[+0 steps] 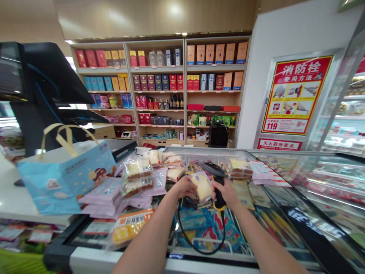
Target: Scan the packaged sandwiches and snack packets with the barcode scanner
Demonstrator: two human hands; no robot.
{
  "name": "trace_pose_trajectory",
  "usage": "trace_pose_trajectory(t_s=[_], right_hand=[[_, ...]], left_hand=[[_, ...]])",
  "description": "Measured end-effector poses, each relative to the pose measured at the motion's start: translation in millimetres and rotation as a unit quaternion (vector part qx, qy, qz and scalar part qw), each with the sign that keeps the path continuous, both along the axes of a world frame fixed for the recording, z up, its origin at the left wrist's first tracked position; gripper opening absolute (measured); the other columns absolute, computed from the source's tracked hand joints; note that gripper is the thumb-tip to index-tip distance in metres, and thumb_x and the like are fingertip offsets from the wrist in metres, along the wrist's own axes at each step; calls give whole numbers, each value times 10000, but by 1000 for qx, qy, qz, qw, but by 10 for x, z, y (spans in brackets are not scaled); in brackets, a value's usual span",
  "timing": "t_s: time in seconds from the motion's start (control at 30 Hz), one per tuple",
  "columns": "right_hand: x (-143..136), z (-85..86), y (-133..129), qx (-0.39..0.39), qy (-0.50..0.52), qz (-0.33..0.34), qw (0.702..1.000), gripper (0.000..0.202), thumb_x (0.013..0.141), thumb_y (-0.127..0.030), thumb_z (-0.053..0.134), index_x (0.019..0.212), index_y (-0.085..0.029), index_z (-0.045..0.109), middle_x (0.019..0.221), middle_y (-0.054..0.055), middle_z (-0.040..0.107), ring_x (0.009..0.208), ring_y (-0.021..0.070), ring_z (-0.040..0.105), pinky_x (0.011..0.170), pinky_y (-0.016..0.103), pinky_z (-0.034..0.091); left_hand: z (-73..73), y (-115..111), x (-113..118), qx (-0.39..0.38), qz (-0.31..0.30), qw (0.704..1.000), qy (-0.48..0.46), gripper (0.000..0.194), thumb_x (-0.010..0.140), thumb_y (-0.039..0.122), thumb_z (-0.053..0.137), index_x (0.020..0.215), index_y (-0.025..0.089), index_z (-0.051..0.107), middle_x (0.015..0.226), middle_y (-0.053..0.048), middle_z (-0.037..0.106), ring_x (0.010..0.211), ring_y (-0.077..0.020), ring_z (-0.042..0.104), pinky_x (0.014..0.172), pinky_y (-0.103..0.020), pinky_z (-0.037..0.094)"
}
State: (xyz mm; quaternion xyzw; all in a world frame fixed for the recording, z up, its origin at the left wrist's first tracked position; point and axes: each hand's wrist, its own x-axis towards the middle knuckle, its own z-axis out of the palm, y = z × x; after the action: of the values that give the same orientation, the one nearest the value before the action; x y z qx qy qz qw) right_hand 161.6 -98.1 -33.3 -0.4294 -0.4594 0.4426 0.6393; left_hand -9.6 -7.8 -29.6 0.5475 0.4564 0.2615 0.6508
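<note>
Near the middle, my left hand (186,187) grips the left edge of a packaged sandwich (202,185) in clear wrap, its barcode label facing up. My right hand (225,192) is wrapped round the handle of a black and yellow barcode scanner (219,179), whose head tilts over beside the sandwich. The scanner's cable (182,232) loops down below both hands. More wrapped sandwiches (138,168) are stacked to the left, and another pile (239,167) lies to the right. Pale purple packets (103,192) lie in a heap at the left.
A blue paper bag (65,179) stands on the left counter by a black checkout monitor (57,72). Yellow packaged bread (132,225) lies near the front edge. Under my hands is a glass-topped freezer (182,249) with packets inside. Shelves of boxes (156,82) line the back wall.
</note>
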Motion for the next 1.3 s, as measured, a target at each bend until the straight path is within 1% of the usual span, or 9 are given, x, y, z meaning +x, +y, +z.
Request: trace_pose_trajectory(t_s=[0.13, 0.27, 0.37, 0.5, 0.57, 0.63, 0.77, 0.9, 1.3], right_hand=[[20, 11, 11, -6, -5, 3, 1000, 387, 617, -512, 765, 694, -190, 563, 486, -39, 555, 350, 116, 506, 373, 251, 467], [29, 37, -6, -5, -37, 17, 999, 390, 652, -516, 739, 582, -185, 545, 459, -14, 552, 353, 113, 512, 381, 242, 457], [25, 36, -7, -2, -36, 18, 999, 401, 638, -520, 752, 567, -183, 546, 456, -19, 543, 352, 109, 512, 384, 237, 456], [33, 7, 17, 0, -24, 14, 1000, 399, 634, -520, 761, 592, -179, 559, 485, -18, 555, 365, 110, 520, 387, 242, 461], [44, -14, 30, -2, -28, 14, 1000, 400, 645, -522, 755, 584, -179, 560, 473, -16, 551, 358, 109, 512, 386, 244, 460], [54, -31, 34, -1, -35, 15, 999, 406, 658, -526, 747, 567, -179, 557, 440, -17, 536, 348, 109, 504, 391, 243, 460], [49, -23, -1, 12, -40, 24, 999, 391, 713, -522, 712, 587, -180, 570, 439, -15, 547, 367, 109, 516, 416, 237, 471], [13, 24, -31, 11, -52, 47, 997, 391, 728, -519, 697, 594, -174, 568, 435, -20, 538, 371, 108, 517, 419, 235, 475], [-16, 31, -16, -89, -65, 59, 992, 353, 649, -472, 734, 679, -189, 525, 469, -50, 546, 363, 97, 501, 381, 230, 459]], left_hand=[[94, 46, -11, 121, 67, 990, 13, 174, 634, 97, 659, 722, 168, 527, 584, 30, 569, 557, -117, 564, 626, -253, 482], [374, 135, -207, 356, 123, 916, 141, 104, 699, 109, 581, 775, 163, 627, 722, 1, 642, 712, -145, 599, 714, -251, 469], [499, 87, -262, 421, 88, 848, 308, 205, 742, 162, 586, 908, 188, 702, 878, -45, 708, 858, -199, 643, 793, -288, 470], [443, -17, -187, 427, -5, 799, 422, 515, 692, 133, 657, 1195, 245, 652, 1048, -83, 720, 977, -247, 663, 821, -301, 465], [373, 11, -174, 417, -9, 805, 421, 578, 634, 73, 670, 1188, 236, 644, 1014, -80, 725, 963, -252, 666, 796, -298, 468], [302, 109, -200, 400, 64, 836, 369, 480, 597, 57, 685, 1054, 204, 668, 886, -55, 720, 895, -236, 665, 761, -289, 474], [136, 372, -267, 317, 229, 919, 53, 250, 546, 159, 759, 727, 171, 587, 673, 4, 647, 673, -165, 626, 666, -265, 487], [-89, 523, -223, 202, 298, 920, -157, 280, 543, 301, 769, 656, 164, 552, 589, 13, 612, 535, -134, 567, 557, -263, 475], [-411, 690, -160, 273, 344, 893, -94, 247, 583, 352, 725, 637, 152, 589, 587, 18, 583, 581, -134, 544, 532, -232, 422]])
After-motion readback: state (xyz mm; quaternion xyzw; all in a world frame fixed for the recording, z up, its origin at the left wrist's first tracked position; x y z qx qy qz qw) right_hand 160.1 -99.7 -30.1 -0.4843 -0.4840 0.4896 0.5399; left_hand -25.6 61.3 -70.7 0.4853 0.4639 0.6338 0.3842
